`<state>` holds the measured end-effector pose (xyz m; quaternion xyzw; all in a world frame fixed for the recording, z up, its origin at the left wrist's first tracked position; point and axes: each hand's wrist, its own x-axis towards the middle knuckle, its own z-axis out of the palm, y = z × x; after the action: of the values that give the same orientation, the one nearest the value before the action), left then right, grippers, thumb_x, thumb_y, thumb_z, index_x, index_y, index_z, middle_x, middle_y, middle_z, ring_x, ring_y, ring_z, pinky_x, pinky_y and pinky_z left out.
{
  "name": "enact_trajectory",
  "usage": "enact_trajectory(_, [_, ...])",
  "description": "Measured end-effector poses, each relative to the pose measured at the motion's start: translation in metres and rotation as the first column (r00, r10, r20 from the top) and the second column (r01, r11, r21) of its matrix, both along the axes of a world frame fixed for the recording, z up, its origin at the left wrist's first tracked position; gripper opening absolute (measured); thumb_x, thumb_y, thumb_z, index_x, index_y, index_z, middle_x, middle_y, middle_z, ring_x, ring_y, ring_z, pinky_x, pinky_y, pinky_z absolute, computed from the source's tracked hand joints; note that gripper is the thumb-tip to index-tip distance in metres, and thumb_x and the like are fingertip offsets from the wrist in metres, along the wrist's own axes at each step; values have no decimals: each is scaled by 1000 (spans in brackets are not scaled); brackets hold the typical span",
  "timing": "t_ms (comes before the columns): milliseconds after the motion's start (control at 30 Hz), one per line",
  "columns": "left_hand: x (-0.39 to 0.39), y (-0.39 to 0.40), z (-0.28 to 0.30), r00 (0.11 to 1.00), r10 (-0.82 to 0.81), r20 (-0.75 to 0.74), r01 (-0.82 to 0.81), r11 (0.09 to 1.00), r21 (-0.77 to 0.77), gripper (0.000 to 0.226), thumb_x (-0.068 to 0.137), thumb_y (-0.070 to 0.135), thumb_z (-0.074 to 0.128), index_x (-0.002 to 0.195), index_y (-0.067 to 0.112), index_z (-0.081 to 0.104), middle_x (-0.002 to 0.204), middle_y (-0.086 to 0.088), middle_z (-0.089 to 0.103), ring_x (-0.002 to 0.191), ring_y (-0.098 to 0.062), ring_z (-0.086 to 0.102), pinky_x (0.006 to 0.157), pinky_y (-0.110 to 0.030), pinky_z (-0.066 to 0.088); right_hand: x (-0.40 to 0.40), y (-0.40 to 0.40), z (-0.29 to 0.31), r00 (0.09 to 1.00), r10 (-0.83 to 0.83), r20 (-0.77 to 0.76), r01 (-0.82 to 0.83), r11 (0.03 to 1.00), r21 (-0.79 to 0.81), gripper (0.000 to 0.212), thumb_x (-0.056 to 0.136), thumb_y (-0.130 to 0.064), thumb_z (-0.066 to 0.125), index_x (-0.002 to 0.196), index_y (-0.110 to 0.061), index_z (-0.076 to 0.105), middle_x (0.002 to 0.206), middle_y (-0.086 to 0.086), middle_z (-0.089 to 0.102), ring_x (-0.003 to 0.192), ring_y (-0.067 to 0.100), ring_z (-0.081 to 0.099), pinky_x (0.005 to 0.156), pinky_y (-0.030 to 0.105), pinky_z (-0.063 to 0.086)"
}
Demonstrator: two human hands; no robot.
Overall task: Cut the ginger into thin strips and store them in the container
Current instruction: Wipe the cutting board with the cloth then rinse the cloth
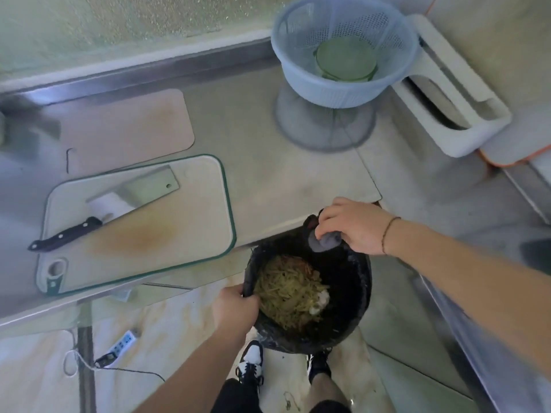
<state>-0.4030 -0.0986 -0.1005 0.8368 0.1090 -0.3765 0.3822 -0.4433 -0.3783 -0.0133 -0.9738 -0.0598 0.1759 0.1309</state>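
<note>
A black-lined bin (348,296) sits below the counter edge, holding yellowish strips and scraps (290,293). My left hand (235,308) grips the bin's near left rim. Over the bin's far rim, my right hand (348,225) holds a bunched grey cloth (323,241). A cleaver (119,201) with a black handle lies on the white cutting board (179,234), which carries a yellow stain. A glass container (346,59) rests inside the blue colander (384,81) at the back. I see no ginger on the board.
A tan mat (128,126) lies behind the white board on the steel counter (283,174). A white rack (465,114) stands at the back right. On the floor lie a power strip (123,344) and cable; my shoes (252,365) are under the bin.
</note>
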Motion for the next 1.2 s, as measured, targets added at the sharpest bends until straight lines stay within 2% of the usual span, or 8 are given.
enact_trajectory(200, [3, 25, -11, 992, -122, 20, 123, 992, -26, 22, 77, -4, 53, 63, 7, 66, 57, -7, 48, 53, -22, 41, 49, -26, 28, -49, 19, 7, 918, -337, 209, 322, 941, 101, 49, 73, 11, 61, 112, -18, 69, 112, 1, 64, 98, 27, 51, 92, 33, 41])
enact_trajectory(367, [-4, 37, -23, 976, -215, 11, 215, 976, -17, 30, 80, -3, 54, 66, 18, 71, 59, -8, 55, 52, -24, 46, 43, -22, 32, -96, 51, 1, 801, -545, 247, 518, 838, 168, 51, 68, 15, 63, 107, -18, 70, 109, -4, 65, 98, 26, 55, 91, 40, 48])
enact_trajectory(500, [-14, 42, -49, 973, -232, -16, 232, 973, 14, 34, 80, -3, 58, 63, 26, 68, 60, -8, 57, 52, -24, 47, 49, -24, 35, -135, 72, -5, 691, -649, 319, 621, 759, 198, 50, 65, 17, 67, 104, -14, 72, 105, -1, 67, 95, 15, 53, 92, 25, 40])
enact_trajectory(600, [-33, 43, -75, 969, -242, -53, 243, 970, 20, 38, 79, -5, 59, 64, 28, 68, 62, -8, 61, 55, -25, 51, 54, -29, 39, -163, 81, -22, 571, -763, 304, 717, 644, 268, 50, 67, 14, 68, 107, -17, 71, 106, -7, 63, 100, 19, 56, 95, 24, 40])
enact_trajectory(867, [-93, 34, -188, 967, -199, -160, 208, 977, 44, 34, 86, -6, 55, 64, 18, 64, 74, -15, 65, 66, -25, 55, 58, -35, 37, -223, 110, -116, 399, -885, 239, 793, 464, 395, 51, 67, 17, 67, 102, -20, 71, 104, -11, 65, 98, 5, 59, 94, 5, 38])
enact_trajectory(933, [-107, 30, -222, 966, -184, -183, 199, 978, 66, 29, 86, -5, 54, 66, 15, 61, 72, -11, 61, 65, -23, 52, 58, -33, 35, -236, 118, -144, 388, -892, 232, 798, 451, 401, 53, 66, 18, 67, 102, -20, 72, 104, -14, 64, 98, 4, 58, 94, 6, 39])
enact_trajectory(1067, [-125, 22, -293, 961, -166, -223, 187, 979, 79, 27, 85, -7, 55, 79, 11, 73, 68, -8, 62, 63, -25, 56, 60, -32, 41, -256, 122, -201, 391, -890, 234, 796, 454, 399, 55, 66, 18, 66, 101, -24, 71, 105, -13, 65, 100, 16, 62, 95, 21, 44])
enact_trajectory(1200, [-131, 14, -354, 956, -189, -223, 211, 974, 81, 28, 85, -4, 55, 82, 16, 75, 70, -6, 67, 65, -25, 62, 57, -30, 44, -265, 124, -253, 361, -910, 206, 805, 415, 423, 52, 66, 18, 67, 101, -20, 72, 105, -9, 67, 100, 8, 61, 93, 9, 41])
